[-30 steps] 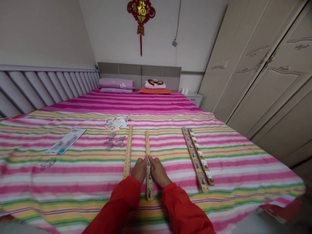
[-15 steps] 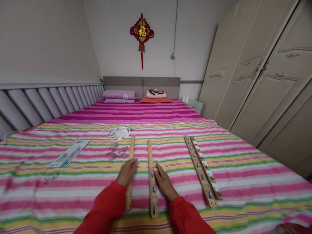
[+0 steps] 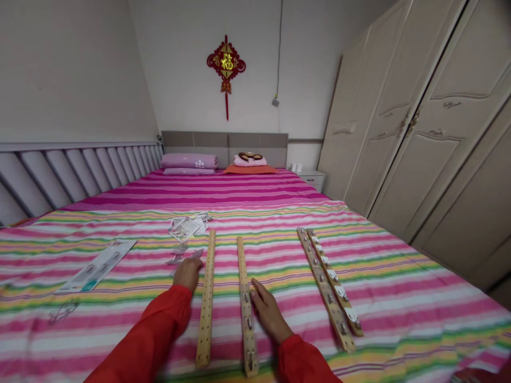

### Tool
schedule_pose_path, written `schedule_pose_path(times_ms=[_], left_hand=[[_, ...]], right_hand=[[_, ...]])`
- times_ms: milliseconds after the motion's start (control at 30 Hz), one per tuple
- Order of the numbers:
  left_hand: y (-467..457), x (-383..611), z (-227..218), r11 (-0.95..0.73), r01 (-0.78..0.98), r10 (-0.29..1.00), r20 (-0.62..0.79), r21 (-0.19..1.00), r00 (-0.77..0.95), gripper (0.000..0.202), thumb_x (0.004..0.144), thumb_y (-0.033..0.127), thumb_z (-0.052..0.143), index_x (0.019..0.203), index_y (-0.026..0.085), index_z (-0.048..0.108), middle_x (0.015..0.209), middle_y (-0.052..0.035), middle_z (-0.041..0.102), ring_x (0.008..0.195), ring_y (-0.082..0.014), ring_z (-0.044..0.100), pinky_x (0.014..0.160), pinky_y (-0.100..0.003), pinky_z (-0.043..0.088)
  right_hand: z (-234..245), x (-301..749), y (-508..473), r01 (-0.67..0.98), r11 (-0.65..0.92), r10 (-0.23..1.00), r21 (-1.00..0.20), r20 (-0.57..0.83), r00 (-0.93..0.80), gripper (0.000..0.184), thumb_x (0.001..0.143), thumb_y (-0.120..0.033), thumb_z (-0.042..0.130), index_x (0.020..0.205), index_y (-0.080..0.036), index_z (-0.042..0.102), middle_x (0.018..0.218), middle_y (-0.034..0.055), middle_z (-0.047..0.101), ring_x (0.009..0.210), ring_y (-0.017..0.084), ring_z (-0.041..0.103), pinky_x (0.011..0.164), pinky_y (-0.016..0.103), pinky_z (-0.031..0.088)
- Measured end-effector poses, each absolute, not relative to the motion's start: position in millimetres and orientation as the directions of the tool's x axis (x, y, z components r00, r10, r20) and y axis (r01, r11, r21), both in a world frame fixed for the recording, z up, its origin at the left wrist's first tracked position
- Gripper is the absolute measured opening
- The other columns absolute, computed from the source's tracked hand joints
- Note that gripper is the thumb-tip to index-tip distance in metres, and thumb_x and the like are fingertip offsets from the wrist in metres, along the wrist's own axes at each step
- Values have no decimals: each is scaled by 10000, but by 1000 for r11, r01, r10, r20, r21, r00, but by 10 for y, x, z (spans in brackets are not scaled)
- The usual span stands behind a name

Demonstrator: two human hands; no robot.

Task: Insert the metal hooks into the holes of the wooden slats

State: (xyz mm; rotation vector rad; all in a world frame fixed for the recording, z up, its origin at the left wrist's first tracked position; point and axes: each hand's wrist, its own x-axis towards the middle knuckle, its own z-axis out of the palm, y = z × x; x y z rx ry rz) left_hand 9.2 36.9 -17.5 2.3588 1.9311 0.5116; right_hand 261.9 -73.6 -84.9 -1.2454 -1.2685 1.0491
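My left hand [image 3: 188,273] is over a small group of clear adhesive hooks [image 3: 175,258], left of a bare perforated wooden strip [image 3: 207,303]. Its fingers are curled down at the hooks, and whatever is between the fingertips is hidden. My right hand [image 3: 268,308] lies open on the sheet, thumb and fingers stretched out, close against the right edge of a second wooden strip [image 3: 241,266]. That strip carries several metal hooks on clear pads [image 3: 248,323] along its near half; its far part is bare.
To the right lie a strip with metal hooks [image 3: 325,290] and one with white round hooks [image 3: 338,290]. Left are a flat hook package [image 3: 98,265] and a clear tangled-looking item [image 3: 64,310]. Paper cards [image 3: 189,226] lie beyond the hooks. Everything rests on a striped sheet [image 3: 131,324].
My left hand has moved left, from the bare strip to the clear hooks. My right hand stays beside the second strip. The view has shifted slightly.
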Motion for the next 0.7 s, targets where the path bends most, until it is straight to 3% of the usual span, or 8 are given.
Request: schedule_pose_path(times_ms=[167,300,433,533,700], left_hand=[[346,29,-87,-186,913,974,193,364,121,201,759,193,520,751,165,719,899,-105,710,865,-248,622,772,-329,421],[262,-17,18,-64,709,979,182,702,-92,109,659,217,624,697,178,719,723,-75,722,729,-243,638,671,-320,450],[107,-15,159,15,351,970,71,936,-232,135,544,223,719,665,164,723,677,-63,724,695,-215,643,637,-290,480],[-53,50,231,97,82,971,-76,992,-227,244,453,250,789,666,149,726,686,-63,726,673,-185,640,635,-267,490],[-336,316,264,171,-95,976,-182,981,-122,358,417,337,828,681,121,721,654,-59,714,602,-148,625,603,-246,489]], right_hand=[[-846,2623,-738,85,84,992,-993,91,82,649,775,-581,541,1271,-163,538,1352,135,503,1268,272,429,1075,428,291],[-873,2634,-739,52,97,990,-994,102,97,571,778,-546,557,1235,-204,571,1303,98,557,1223,265,473,1032,415,347],[-938,2631,-723,-18,129,983,-991,125,134,500,758,-520,591,1170,-239,617,1031,67,686,992,251,597,836,388,473],[-948,2625,-702,-99,107,987,-989,94,127,477,731,-498,625,1124,-228,637,747,30,672,715,208,608,641,334,482],[-815,2603,-695,-283,21,993,-959,-14,119,437,649,-463,702,974,-175,657,537,-45,545,413,101,427,441,245,342]])
